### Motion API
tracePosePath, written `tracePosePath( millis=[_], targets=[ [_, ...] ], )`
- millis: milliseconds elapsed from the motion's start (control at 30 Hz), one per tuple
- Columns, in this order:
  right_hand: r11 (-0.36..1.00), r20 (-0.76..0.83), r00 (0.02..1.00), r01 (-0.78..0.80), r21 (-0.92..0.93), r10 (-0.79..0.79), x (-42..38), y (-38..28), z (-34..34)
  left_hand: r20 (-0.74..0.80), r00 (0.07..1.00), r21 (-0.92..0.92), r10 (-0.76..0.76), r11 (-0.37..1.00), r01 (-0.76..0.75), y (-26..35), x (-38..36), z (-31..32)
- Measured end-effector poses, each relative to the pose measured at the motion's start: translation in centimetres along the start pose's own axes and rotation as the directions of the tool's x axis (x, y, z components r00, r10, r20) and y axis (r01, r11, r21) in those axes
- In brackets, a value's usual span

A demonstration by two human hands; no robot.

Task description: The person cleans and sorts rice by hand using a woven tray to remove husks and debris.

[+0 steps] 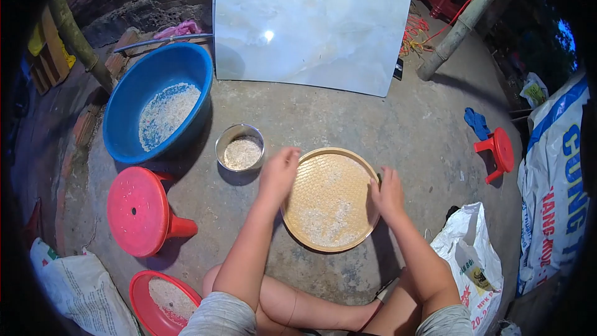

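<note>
A round woven winnowing tray [320,186] lies in front of my crossed legs, with pale broken grain [326,221] scattered over its lower half. My right hand [388,194] grips the tray's right rim, thumb on the inner side and fingers outside. At the upper left rim is my left hand [280,171], its fingers curled together; the hand covers part of the rim, and whether it holds anything is hidden. Just left of that hand stands a metal pot [222,151] with pale meal inside.
A large blue basin [121,106] holding grain rests behind a red stool [134,208]. Near my left knee sits a red basin [138,298] with grain. Printed sacks [469,255] stand on the right, near a small red stool [502,150]. A glossy panel [311,25] leans ahead.
</note>
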State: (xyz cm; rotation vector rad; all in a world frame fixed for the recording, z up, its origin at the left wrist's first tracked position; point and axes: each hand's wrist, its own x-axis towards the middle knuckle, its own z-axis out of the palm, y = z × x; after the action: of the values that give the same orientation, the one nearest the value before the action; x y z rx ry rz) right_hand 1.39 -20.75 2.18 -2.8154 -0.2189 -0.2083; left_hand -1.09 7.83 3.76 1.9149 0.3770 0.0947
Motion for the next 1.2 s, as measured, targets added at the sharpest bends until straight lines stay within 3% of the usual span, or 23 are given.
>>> tracePosePath(
  millis=[33,67,100,133,233,333,367,433,467,533,567,600,667,700,767,900,933,967,1000,1033,1100,1167,1200],
  targets=[
    [1.0,0.004,1.0,-0.01,-0.001,0.01,0.3,0.2,-0.4,0.099,0.995,0.16,0.026,0.986,-0.042,-0.2,-0.4,0.7],
    [0.994,0.194,0.976,-0.094,-0.05,0.102,0.6,0.4,-0.7,0.138,0.981,0.396,0.135,0.9,-0.18,-2.1,-0.4,1.9],
    [0.98,0.371,0.908,-0.166,-0.112,0.196,0.7,0.8,-1.0,0.149,0.98,0.396,0.134,0.9,-0.183,-2.1,-0.9,2.2],
    [0.996,0.302,0.95,-0.089,0.011,0.082,0.4,2.0,0.0,0.118,0.983,0.473,0.138,0.863,-0.178,-2.0,-1.3,2.5],
    [0.993,0.283,0.958,-0.077,0.087,0.049,0.7,2.4,1.0,0.055,0.992,0.567,0.113,0.814,-0.124,-2.2,-1.6,2.6],
    [0.961,0.176,0.979,-0.146,0.234,0.106,1.3,2.8,1.4,-0.016,0.996,0.581,-0.093,0.81,0.085,-4.2,-0.2,1.8],
    [0.96,0.182,0.977,-0.15,0.236,0.108,1.7,3.0,1.2,-0.014,0.995,0.584,-0.098,0.807,0.088,-4.8,0.0,2.1],
    [0.923,-0.001,0.974,-0.214,0.318,0.226,2.4,4.0,0.2,0.127,0.992,0.336,-0.009,0.941,-0.035,-4.1,0.0,2.4],
    [0.921,0.006,0.974,-0.217,0.323,0.228,2.8,5.4,0.4,0.132,0.991,0.197,-0.026,0.98,0.0,-2.8,-0.5,3.0],
    [0.845,-0.121,0.968,-0.129,0.519,0.222,3.2,7.5,0.5,0.057,0.992,-0.006,0.111,0.994,-0.111,-1.5,-1.2,4.3],
    [0.846,-0.116,0.968,-0.134,0.516,0.224,3.0,7.5,0.7,-0.007,0.982,-0.071,0.19,0.979,-0.19,-1.1,-1.3,4.7],
    [0.809,-0.104,0.962,-0.152,0.567,0.254,2.8,6.1,0.3,-0.005,0.983,-0.077,0.185,0.98,-0.185,-1.8,-0.6,4.2],
    [0.745,-0.111,0.96,-0.124,0.656,0.258,2.4,3.6,0.9,-0.14,0.969,-0.289,0.203,0.928,-0.236,-4.0,2.0,2.0],
    [0.772,-0.08,0.967,-0.141,0.62,0.241,2.0,1.2,0.2,-0.139,0.97,-0.296,0.199,0.927,-0.232,-3.6,2.2,0.9],
    [0.665,0.015,0.971,-0.174,0.726,0.238,2.0,-1.6,-1.2,-0.02,0.998,-0.702,-0.057,0.711,0.026,-1.6,1.4,-1.9],
    [0.663,0.034,0.96,-0.217,0.717,0.277,3.1,3.3,-0.5,-0.172,0.982,-0.601,-0.076,0.798,-0.043,0.9,-1.8,4.0],
    [0.565,0.082,0.94,-0.267,0.781,0.331,2.8,4.3,-0.2,-0.178,0.98,-0.603,-0.088,0.797,-0.038,0.2,-1.6,3.8],
    [0.464,0.13,0.916,-0.31,0.83,0.38,2.4,5.3,0.0,-0.103,0.99,-0.585,-0.102,0.811,0.023,-0.7,-1.0,3.6],
    [0.559,0.076,0.91,-0.314,0.768,0.407,2.0,4.8,0.0,-0.022,0.994,-0.568,-0.111,0.819,0.079,-1.1,-0.3,3.6],
    [0.592,-0.022,0.926,-0.223,0.774,0.376,1.7,3.2,-0.1,-0.019,0.994,-0.58,-0.111,0.811,0.079,-0.8,0.2,2.5],
    [0.465,0.09,0.949,-0.229,0.855,0.301,1.2,-0.5,-1.6,0.188,0.975,-0.767,-0.118,0.603,0.221,-0.1,0.5,-0.7],
    [0.455,0.076,0.962,-0.193,0.869,0.263,1.8,-0.5,-1.0,0.155,0.979,-0.76,-0.132,0.618,0.203,0.2,0.2,-0.7],
    [0.397,0.134,0.941,-0.257,0.881,0.312,2.2,0.1,-0.6,0.126,0.981,-0.757,-0.145,0.626,0.189,0.2,0.0,-0.7]
  ],
)
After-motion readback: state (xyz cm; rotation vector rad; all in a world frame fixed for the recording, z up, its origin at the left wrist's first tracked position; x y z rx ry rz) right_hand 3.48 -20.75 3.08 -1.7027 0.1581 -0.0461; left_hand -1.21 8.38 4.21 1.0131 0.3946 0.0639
